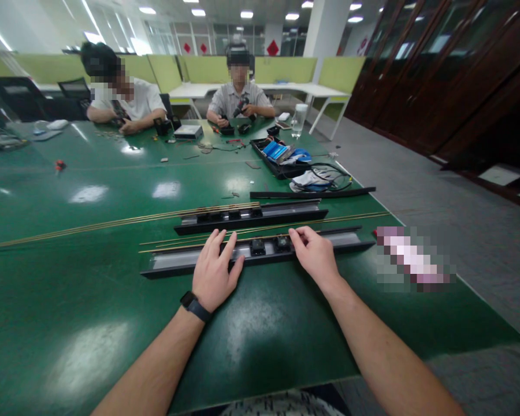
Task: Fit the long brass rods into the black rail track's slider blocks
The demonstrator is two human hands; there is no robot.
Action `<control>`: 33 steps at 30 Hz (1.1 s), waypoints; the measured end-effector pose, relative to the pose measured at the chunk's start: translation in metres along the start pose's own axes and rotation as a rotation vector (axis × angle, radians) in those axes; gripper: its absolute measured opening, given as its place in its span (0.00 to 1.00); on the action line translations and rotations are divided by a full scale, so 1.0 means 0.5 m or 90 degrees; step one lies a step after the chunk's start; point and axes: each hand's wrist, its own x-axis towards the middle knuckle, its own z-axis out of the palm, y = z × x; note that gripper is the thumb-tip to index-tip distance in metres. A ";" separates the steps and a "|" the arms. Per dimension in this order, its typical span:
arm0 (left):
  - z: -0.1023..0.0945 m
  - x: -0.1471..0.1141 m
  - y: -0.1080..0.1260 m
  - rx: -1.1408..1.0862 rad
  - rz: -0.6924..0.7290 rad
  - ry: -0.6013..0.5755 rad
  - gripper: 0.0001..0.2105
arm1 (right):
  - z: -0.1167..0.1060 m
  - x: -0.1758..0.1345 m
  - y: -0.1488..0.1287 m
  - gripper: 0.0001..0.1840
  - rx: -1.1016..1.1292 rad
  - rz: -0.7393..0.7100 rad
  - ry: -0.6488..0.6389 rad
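Here left hand [214, 268] flat, fingers spread, on black rail [260, 249]; right hand [314, 251] curled, gripping rail.

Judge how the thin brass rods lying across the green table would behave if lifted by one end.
The brass rods look very long and thin, so they would probably sag and whip. Being round on a glossy green table, they may well roll if nudged.

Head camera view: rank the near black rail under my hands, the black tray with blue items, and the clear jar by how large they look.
1. near black rail, the longest by far, though closest to the camera.
2. black tray.
3. clear jar, smallest, but farthest away, so true size is unsure.
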 end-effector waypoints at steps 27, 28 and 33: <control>0.002 0.000 -0.001 0.007 0.006 0.003 0.28 | 0.000 0.000 -0.003 0.23 0.008 -0.002 -0.006; 0.001 0.000 -0.001 0.007 0.003 0.000 0.28 | 0.000 -0.001 -0.003 0.23 0.008 -0.001 -0.006; -0.002 -0.003 0.002 0.005 -0.005 -0.006 0.28 | -0.002 -0.004 -0.004 0.23 0.006 -0.003 -0.010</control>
